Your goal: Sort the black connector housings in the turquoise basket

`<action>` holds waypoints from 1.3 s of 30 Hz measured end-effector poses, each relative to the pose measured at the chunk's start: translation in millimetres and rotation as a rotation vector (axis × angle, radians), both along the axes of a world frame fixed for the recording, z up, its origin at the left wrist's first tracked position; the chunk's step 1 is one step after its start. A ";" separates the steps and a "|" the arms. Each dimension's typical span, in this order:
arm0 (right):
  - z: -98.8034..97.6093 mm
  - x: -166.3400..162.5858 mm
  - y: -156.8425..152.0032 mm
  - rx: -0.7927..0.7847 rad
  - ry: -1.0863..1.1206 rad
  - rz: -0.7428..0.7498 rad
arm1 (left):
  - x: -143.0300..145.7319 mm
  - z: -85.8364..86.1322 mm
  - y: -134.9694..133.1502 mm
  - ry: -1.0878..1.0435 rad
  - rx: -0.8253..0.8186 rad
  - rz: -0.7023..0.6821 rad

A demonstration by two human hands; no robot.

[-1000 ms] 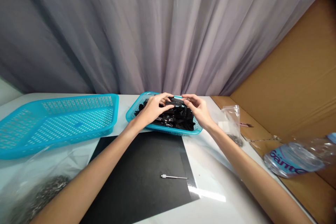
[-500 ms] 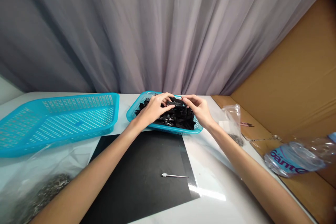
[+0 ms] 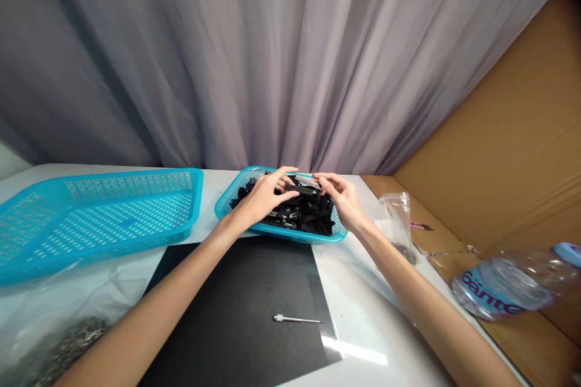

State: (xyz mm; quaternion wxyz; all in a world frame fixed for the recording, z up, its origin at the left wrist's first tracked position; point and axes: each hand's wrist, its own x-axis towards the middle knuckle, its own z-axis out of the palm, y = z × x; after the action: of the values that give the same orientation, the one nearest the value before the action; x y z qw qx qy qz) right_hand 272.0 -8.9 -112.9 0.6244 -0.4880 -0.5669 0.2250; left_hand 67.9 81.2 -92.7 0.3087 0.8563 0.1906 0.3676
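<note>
Above the right-hand blue basket point(image 3: 299, 236), a long black plastic part point(image 3: 303, 189) spans the space between my two hands. My left hand point(image 3: 259, 196) has its thumb and curled fingers around the part's left end, with the index finger raised. At the other end, my right hand point(image 3: 341, 196) pinches the part between thumb and fingers. A pale gleam runs along its upper side. Below, a heap of similar black parts point(image 3: 281, 216) fills the basket, some with shiny metal bits. The exact finger contact is partly hidden.
A larger blue basket point(image 3: 195, 205) stands left. A thin screwdriver-like tool point(image 3: 297, 319) lies on a black mat point(image 3: 218, 314). Plastic bags of small metal pieces lie front left point(image 3: 77, 338) and right point(image 3: 399, 217). A water bottle point(image 3: 503, 290) lies right, beside cardboard point(image 3: 490, 151).
The view has tilted up slightly, so the table sits lower. The part between my hands has turned, and its upper side now catches light. Both hands stay over the basket.
</note>
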 end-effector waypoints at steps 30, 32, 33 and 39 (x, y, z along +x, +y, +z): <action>-3.7 3.5 0.9 -0.003 0.034 0.090 | 1.4 0.1 -2.4 0.006 -0.056 -0.072; -4.9 4.4 2.7 -0.013 0.038 0.079 | 0.6 -0.5 -2.1 0.024 -0.031 -0.056; -5.9 5.0 3.9 -0.021 0.043 0.066 | 0.0 -1.0 -2.0 0.042 -0.007 -0.039; -15.0 7.8 10.8 -0.068 0.041 -0.058 | -1.1 -3.3 -2.8 0.178 0.187 0.095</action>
State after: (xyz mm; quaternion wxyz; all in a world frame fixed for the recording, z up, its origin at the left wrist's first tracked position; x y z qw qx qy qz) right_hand 279.8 1.9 -127.9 0.6251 -0.5205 -0.5315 0.2361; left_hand 66.8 78.5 -96.0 0.1917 0.9005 0.2227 0.3206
